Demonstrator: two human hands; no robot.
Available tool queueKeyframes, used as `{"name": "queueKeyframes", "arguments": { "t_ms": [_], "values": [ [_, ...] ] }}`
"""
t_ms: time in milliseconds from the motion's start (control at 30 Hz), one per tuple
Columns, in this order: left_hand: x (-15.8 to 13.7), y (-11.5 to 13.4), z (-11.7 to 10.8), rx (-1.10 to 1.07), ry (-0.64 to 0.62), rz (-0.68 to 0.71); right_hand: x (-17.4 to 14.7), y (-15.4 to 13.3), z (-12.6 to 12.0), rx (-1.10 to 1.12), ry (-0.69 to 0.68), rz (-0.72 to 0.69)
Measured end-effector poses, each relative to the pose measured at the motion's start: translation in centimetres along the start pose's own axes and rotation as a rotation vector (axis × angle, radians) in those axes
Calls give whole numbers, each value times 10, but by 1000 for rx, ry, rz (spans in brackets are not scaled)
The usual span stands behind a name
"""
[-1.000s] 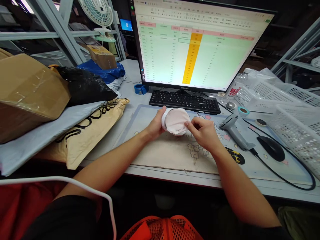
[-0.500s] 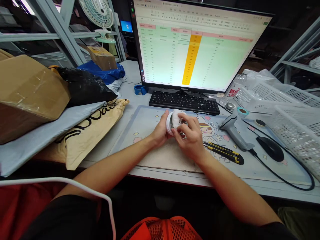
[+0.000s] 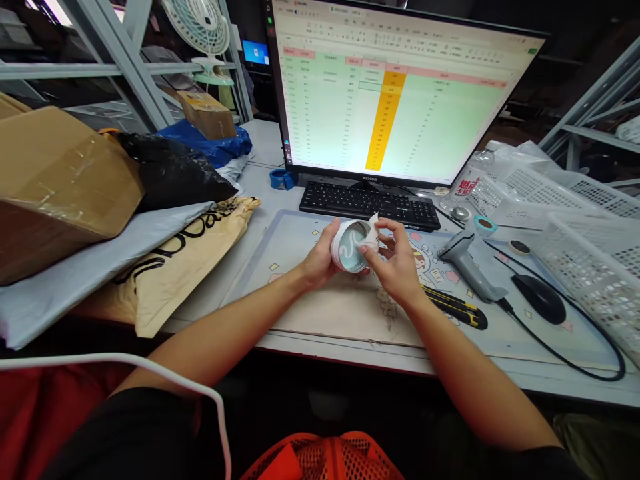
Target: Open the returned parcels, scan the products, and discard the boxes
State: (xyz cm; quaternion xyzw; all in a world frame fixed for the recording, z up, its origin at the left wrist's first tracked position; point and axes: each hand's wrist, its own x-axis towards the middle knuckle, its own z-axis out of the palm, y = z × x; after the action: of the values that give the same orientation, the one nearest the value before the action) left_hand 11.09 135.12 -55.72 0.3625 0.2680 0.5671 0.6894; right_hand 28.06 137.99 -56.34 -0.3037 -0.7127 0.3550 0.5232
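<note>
My left hand (image 3: 321, 257) is wrapped round a round white tub (image 3: 336, 248), tilted so that its open mouth faces me. Inside shows a pale blue surface with a curved white line on it; I cannot tell what the line is. At the tub's right rim my right hand (image 3: 397, 263) pinches a soft white pouch (image 3: 371, 235), partly hidden by the fingers. Both hands are above the desk mat, in front of the keyboard (image 3: 370, 205). A black and yellow utility knife (image 3: 457, 308) lies to the right of my right wrist.
Cardboard boxes (image 3: 60, 180) and mailing bags (image 3: 200, 257) are piled on the left. A monitor (image 3: 325, 113) stands behind the keyboard. To the right are a barcode scanner (image 3: 473, 270) with its cable, a mouse (image 3: 540, 298) and white plastic baskets (image 3: 590, 267).
The tub's mouth has turned towards me and its pale blue inside shows. My right hand has shifted right, drawing the white pouch off the opening towards the rim.
</note>
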Motion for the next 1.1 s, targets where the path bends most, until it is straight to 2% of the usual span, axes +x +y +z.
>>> {"name": "queueKeyframes", "arguments": {
  "t_ms": [167, 233, 333, 400, 500, 600, 700, 833, 1100],
  "values": [
    [-6, 8, 6, -7, 16, 25, 13, 14, -1, 372, 57, 376],
    [-8, 13, 7, -25, 32, 53, 19, 17, -6, 465, 118, 437],
    [-6, 17, 7, -35, 133, 118, 24, 14, -15, 478, 252, 336],
    [-3, 14, 7, -27, 236, 121, 21, 8, -15, 370, 291, 213],
    [1, 5, 8, -5, 308, 71, 8, -2, -1, 104, 174, -25],
    [0, -1, 10, -13, 282, 30, -7, -8, 18, -150, -10, -239],
    [-2, 0, 11, -73, 278, 13, -12, -7, 25, -315, -33, -385],
    [-2, 5, 10, -131, 279, -23, -10, -6, 18, -437, -64, -414],
    [3, 1, -1, -40, 259, -43, -11, 0, 9, -305, -388, -329]
  ]
}}
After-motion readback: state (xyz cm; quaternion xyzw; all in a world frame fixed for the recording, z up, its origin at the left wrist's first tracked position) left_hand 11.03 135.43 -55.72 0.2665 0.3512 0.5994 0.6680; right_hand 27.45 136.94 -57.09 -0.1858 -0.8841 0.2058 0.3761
